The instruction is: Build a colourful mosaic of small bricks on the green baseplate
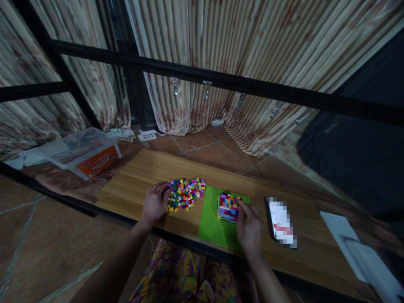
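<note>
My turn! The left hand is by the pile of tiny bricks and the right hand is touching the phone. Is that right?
Not quite: the right hand isn't touching the phone. The head view shows it at the colourful brick block on the green board. The left hand is by the pile of tiny bricks, as you said.
</note>
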The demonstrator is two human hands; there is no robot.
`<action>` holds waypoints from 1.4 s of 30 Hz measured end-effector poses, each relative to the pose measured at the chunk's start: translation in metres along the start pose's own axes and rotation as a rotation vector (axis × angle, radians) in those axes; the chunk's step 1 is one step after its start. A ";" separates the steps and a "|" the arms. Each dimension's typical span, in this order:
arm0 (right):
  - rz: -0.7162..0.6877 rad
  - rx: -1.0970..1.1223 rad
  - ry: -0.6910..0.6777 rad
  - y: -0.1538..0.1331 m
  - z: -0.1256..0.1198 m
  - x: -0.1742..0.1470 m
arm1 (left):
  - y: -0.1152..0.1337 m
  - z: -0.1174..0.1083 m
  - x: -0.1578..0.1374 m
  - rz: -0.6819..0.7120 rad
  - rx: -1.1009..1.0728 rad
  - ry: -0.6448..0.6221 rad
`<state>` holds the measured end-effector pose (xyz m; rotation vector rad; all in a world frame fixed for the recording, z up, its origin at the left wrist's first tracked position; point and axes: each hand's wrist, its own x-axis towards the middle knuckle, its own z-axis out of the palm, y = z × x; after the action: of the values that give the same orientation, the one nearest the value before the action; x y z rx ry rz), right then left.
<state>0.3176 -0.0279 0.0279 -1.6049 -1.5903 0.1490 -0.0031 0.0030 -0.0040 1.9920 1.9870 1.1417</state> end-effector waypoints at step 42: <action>0.084 -0.106 0.056 0.070 -0.013 -0.015 | 0.032 -0.049 -0.064 -0.104 0.104 -0.083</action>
<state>0.3761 -0.0354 -0.0140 -1.7437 -1.5103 0.0650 0.0042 -0.0796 0.0217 1.9229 2.1198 0.9372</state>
